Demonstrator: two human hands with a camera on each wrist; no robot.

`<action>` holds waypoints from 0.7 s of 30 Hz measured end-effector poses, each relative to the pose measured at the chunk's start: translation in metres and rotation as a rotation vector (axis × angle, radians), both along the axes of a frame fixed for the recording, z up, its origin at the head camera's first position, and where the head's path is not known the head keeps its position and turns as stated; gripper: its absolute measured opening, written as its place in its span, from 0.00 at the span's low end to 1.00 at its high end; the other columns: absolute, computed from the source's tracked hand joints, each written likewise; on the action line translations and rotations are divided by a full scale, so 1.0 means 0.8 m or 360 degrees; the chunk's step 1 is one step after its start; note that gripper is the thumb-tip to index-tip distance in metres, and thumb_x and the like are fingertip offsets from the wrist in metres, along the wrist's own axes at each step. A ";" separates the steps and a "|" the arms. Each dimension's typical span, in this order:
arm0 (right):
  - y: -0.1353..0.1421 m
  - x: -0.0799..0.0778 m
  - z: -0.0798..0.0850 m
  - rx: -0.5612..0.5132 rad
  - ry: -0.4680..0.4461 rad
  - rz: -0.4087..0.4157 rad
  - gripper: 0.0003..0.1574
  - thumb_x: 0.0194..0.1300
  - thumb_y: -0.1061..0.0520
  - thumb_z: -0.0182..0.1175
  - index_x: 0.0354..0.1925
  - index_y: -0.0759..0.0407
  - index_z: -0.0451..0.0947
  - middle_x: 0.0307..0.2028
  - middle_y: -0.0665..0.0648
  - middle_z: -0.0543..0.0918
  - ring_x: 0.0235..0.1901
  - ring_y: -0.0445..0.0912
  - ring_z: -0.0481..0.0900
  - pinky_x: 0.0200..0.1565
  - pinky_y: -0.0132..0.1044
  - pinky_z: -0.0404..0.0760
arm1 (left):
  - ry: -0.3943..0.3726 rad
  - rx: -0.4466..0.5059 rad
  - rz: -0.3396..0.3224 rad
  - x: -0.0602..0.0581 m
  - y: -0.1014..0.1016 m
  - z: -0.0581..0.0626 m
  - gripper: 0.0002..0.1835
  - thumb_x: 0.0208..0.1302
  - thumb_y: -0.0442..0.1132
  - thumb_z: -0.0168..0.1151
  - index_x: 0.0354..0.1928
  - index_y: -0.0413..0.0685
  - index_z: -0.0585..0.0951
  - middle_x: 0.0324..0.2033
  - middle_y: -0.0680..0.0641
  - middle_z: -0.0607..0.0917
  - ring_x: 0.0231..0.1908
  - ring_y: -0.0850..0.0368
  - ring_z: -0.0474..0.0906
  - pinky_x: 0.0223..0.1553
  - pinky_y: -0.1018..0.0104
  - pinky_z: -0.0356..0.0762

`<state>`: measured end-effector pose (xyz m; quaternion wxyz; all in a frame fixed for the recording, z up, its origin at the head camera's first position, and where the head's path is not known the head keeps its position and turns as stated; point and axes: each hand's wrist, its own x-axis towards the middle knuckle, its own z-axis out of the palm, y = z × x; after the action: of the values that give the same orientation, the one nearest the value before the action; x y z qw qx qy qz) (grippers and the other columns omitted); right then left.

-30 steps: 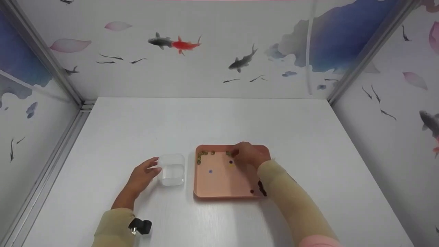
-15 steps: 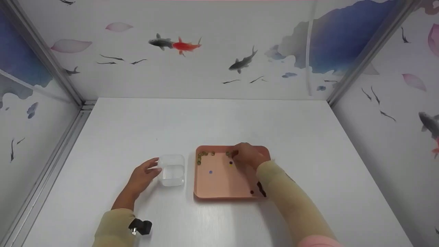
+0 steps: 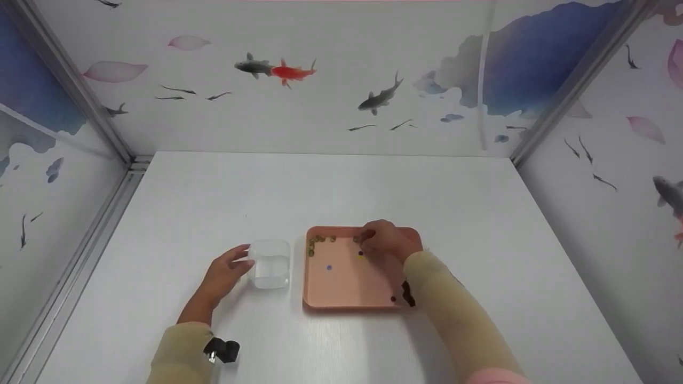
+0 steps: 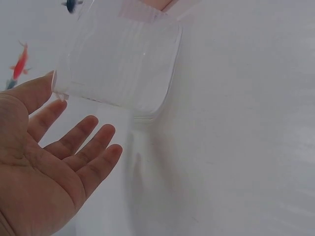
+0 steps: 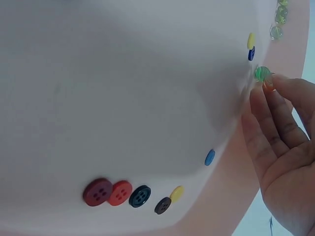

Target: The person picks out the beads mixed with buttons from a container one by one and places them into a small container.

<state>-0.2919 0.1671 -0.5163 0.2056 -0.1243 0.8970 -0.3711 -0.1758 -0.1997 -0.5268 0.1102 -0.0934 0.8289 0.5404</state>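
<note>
My left hand [image 3: 224, 272] holds the near-left rim of a clear plastic container [image 3: 270, 272], which stands left of the tray. In the left wrist view the thumb and index finger pinch a corner of that rim, while the other fingers spread loosely. Over the back of the pink tray [image 3: 341, 290] is my right hand [image 3: 387, 240]. Its thumb and fingertips pinch a small orange-tinted marble [image 5: 269, 85], mostly hidden by the fingers. Right beside the fingertips lies a green marble [image 5: 262, 73] on the tray.
Several glass marbles [image 3: 311, 246] line the tray's back-left corner. Loose buttons lie on the tray: a blue button [image 5: 209, 157], a dark red button [image 5: 97, 191], a red button [image 5: 120, 192], plus yellow and dark ones. Printed walls [image 3: 331, 117] enclose the white table [image 3: 267, 186] at the back and sides.
The right fingers shift slightly at the marbles along the tray's back edge. The left hand, container and tray keep their places; the head view drifts a little.
</note>
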 end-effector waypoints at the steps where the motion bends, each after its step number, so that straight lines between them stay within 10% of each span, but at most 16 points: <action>1: 0.000 0.000 0.001 -0.0011 -0.0009 -0.0015 0.19 0.59 0.72 0.58 0.46 0.59 0.83 0.42 0.52 0.85 0.45 0.46 0.80 0.48 0.40 0.79 | -0.0002 0.0001 0.0000 0.000 0.000 0.000 0.29 0.72 0.43 0.55 0.71 0.47 0.63 0.68 0.36 0.65 0.66 0.38 0.64 0.62 0.44 0.68; 21: 0.000 -0.001 0.018 -0.0230 0.0065 -0.0078 0.20 0.64 0.66 0.59 0.55 0.64 0.78 0.47 0.59 0.83 0.50 0.53 0.80 0.52 0.46 0.79 | 0.0023 0.0023 -0.0018 -0.001 0.000 -0.004 0.29 0.72 0.42 0.55 0.71 0.45 0.63 0.68 0.35 0.66 0.67 0.37 0.63 0.62 0.43 0.67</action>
<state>-0.2926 0.1667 -0.5018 0.1685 -0.1243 0.8746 -0.4372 -0.1767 -0.2001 -0.5298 0.1077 -0.0841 0.8263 0.5464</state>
